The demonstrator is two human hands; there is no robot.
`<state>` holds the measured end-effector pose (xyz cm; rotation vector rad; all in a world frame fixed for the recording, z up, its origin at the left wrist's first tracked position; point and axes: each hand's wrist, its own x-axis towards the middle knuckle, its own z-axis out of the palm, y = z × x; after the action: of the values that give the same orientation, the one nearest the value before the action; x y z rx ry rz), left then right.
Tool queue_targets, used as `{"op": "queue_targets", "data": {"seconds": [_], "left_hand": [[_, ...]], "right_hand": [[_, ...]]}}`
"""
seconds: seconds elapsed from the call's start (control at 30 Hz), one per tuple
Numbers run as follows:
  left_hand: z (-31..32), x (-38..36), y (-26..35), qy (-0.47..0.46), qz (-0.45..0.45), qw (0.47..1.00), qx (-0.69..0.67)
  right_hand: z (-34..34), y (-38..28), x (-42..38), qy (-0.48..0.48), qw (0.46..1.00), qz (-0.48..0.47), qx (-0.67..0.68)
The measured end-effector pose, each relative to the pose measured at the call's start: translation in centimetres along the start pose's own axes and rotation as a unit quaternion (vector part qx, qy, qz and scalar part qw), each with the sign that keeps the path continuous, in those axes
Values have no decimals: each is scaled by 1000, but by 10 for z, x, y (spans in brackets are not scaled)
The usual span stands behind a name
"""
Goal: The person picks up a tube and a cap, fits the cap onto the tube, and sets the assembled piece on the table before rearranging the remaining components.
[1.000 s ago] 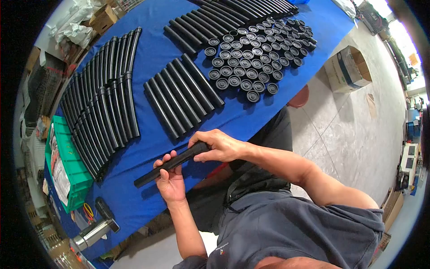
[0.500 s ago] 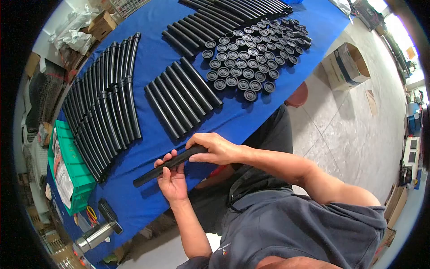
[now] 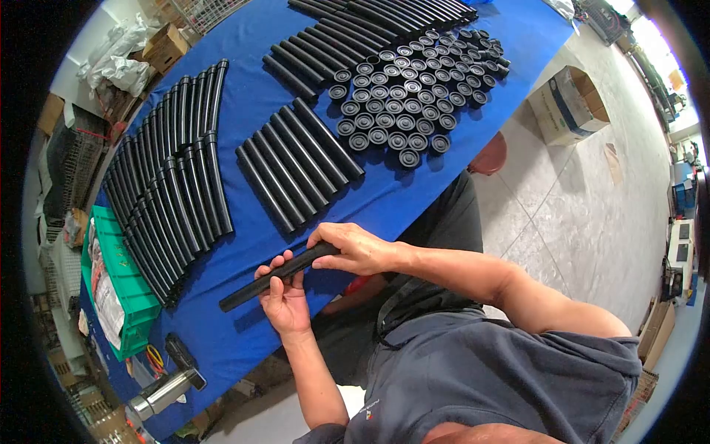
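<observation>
A black tube [image 3: 248,292] slants over the blue cloth near the table's front edge. My left hand [image 3: 287,300] is palm up under its middle, the thumb and fingers closed round it. Around the upper right end my right hand [image 3: 351,248] is closed, covering that end. Beyond my hands lies a row of plain black tubes [image 3: 299,166]. To the left are tubes with wider collared ends [image 3: 177,170], laid side by side in overlapping rows. Many round black caps [image 3: 397,122] stand grouped at the upper right.
A green bin [image 3: 133,296] holding plastic bags sits at the table's left edge. Near it lie a metal-and-black tool [image 3: 166,392] and yellow-handled scissors [image 3: 154,357]. More black tubes [image 3: 347,33] are at the back. On the floor are a cardboard box [image 3: 566,107] and a red stool [image 3: 489,154].
The camera view has shifted slightly. Both hands keep the same hold on the tube, with no clear movement of it.
</observation>
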<state>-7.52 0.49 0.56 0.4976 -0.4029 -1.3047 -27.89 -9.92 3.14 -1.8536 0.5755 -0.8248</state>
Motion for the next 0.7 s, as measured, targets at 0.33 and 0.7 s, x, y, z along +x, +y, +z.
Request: {"op": "queue_targets", "data": {"seconds": [0.33, 0.7], "left_hand": [[7, 1, 0, 30, -4, 1000, -7], [2, 0, 2, 2, -12, 1000, -19]], "right_hand": [[3, 4, -2, 16, 1000, -13, -8], [-6, -7, 3, -22, 999, 32, 27]]}}
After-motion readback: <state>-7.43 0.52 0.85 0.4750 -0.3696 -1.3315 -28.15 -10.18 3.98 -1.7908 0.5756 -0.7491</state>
